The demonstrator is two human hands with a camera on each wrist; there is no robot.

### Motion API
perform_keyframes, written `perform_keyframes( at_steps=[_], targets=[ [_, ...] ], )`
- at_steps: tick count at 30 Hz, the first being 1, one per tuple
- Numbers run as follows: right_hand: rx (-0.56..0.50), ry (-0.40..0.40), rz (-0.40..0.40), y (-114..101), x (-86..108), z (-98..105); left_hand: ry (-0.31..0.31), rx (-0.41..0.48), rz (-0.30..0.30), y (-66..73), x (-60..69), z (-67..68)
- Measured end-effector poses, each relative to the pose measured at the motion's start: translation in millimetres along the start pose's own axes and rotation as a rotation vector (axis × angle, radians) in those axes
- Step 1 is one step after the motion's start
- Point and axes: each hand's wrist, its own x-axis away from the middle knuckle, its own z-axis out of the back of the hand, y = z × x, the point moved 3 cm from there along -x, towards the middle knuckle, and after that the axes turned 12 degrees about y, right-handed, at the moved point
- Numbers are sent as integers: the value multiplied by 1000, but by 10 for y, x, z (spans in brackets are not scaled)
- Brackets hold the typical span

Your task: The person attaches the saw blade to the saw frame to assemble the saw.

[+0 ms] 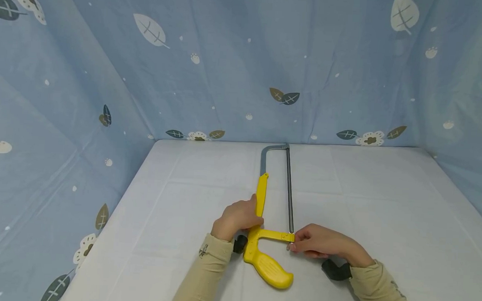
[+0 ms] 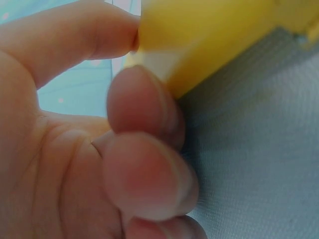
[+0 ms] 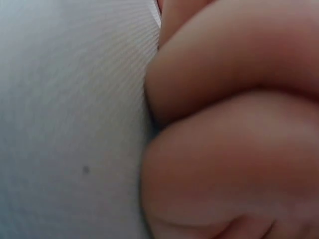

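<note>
A hacksaw [image 1: 270,268] with a yellow handle and a grey front bow lies flat, its handle toward me. Its dark blade [image 1: 290,189] runs along the right side. My left hand [image 1: 239,215] grips the yellow frame; in the left wrist view the thumb and fingertips [image 2: 149,174] close on the yellow bar [image 2: 184,40]. At the near end of the blade, my right hand [image 1: 322,241] pinches a small metal wing nut [image 1: 288,246] below the yellow arm. The right wrist view holds only curled fingers [image 3: 229,149] against the cloth, and the nut is hidden there.
A white cloth [image 1: 198,180] covers the table. Blue curtains [image 1: 229,54] with leaf and flower prints hang behind it and at both sides. The far tip of the saw reaches close to the back edge. Black straps [image 1: 336,270] sit at both wrists.
</note>
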Motion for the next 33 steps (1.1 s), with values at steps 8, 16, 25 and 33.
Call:
perform_keyframes(
  at_steps=[8, 16, 25, 33],
  targets=[
    [13, -3, 29, -18, 11, 15, -2, -2, -2, 13, 1, 16],
    [15, 45, -4, 17, -17, 21, -10, 8, 8, 9, 2, 11],
    [5, 44, -15, 20, -11, 18, -7, -2, 4, 9, -6, 7],
    [9, 30, -16, -17, 3, 13, -5, 2, 1, 14, -4, 15]
  ],
)
